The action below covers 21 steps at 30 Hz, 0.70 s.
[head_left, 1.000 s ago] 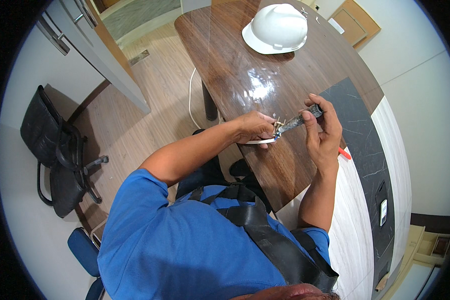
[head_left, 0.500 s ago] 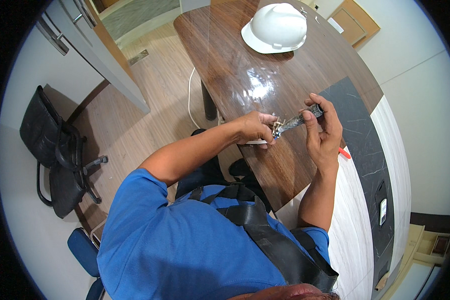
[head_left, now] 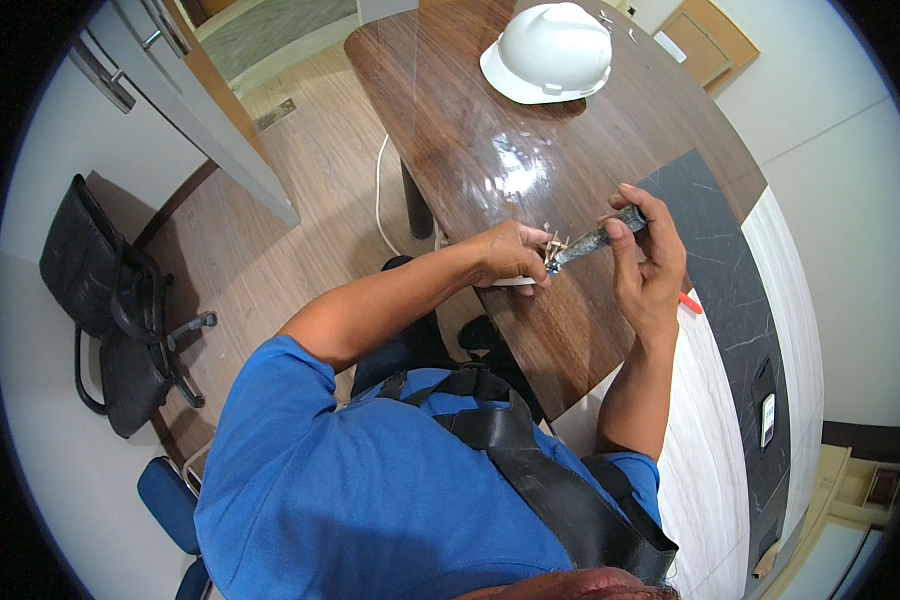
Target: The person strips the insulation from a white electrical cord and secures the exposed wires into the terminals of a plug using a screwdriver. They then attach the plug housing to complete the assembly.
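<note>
Over the near edge of the wooden table (head_left: 450, 90), my left hand (head_left: 510, 252) is closed on a small brass-coloured metal fitting (head_left: 554, 248), pinched at the fingertips. A white cable (head_left: 513, 282) runs beside those fingers; the hand partly hides how it joins the fitting. My right hand (head_left: 648, 268) grips a screwdriver (head_left: 594, 240) with a greyish, black-ended handle. Its working end slants down to the left and meets the fitting, where a bit of blue shows. The exact contact is too small to make out.
A white hard hat (head_left: 550, 55) rests at the table's far side. Right of my right wrist lies a red-handled object (head_left: 690, 303), and further right a phone (head_left: 767, 420). A black office chair (head_left: 100, 310) stands at left, near an open door (head_left: 210, 110). White cable (head_left: 380, 195) hangs beside the table.
Almost nothing differs. Both hands keep their places with the screwdriver against the fitting; the whole view has shifted very slightly.
</note>
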Motion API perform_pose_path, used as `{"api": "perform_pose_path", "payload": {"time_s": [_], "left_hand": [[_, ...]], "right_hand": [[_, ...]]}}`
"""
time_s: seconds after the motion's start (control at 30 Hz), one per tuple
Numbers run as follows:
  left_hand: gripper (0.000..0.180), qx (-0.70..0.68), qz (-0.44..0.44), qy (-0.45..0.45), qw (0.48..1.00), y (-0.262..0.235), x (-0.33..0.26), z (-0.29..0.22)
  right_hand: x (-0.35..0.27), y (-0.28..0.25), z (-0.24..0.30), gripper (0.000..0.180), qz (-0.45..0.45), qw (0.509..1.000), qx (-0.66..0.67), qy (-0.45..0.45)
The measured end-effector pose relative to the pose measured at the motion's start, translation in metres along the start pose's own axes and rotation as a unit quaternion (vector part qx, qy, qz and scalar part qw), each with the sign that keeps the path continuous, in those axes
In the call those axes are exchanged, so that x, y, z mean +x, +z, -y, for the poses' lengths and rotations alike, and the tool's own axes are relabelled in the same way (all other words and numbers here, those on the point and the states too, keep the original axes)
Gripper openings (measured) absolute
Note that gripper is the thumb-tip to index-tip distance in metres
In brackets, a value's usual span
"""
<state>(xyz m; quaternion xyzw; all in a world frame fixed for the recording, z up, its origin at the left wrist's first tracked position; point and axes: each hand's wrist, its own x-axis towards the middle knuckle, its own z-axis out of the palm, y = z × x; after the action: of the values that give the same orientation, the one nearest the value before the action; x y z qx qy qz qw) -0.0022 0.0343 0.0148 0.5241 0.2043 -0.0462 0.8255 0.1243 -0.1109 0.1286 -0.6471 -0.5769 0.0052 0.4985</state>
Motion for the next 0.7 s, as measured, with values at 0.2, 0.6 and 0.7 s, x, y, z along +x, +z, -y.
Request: {"api": "perform_pose_path", "payload": {"time_s": [0.2,0.6,0.7], "left_hand": [[0.078,0.009,0.001,-0.005,1.000,-0.0012,0.0028,0.0020],[0.065,0.017,-0.014,0.010,1.000,0.0054,-0.0056,-0.0034],[0.061,0.018,-0.015,0.008,1.000,0.0043,-0.0035,-0.0008]], "right_hand": [[0.0003,0.0005,0.0005,0.029,0.000,1.000,0.002,0.004],[0.0009,0.0000,-0.0013,0.030,0.000,1.000,-0.009,-0.009],[0.0010,0.0002,-0.0013,0.030,0.001,1.000,-0.008,-0.006]]}}
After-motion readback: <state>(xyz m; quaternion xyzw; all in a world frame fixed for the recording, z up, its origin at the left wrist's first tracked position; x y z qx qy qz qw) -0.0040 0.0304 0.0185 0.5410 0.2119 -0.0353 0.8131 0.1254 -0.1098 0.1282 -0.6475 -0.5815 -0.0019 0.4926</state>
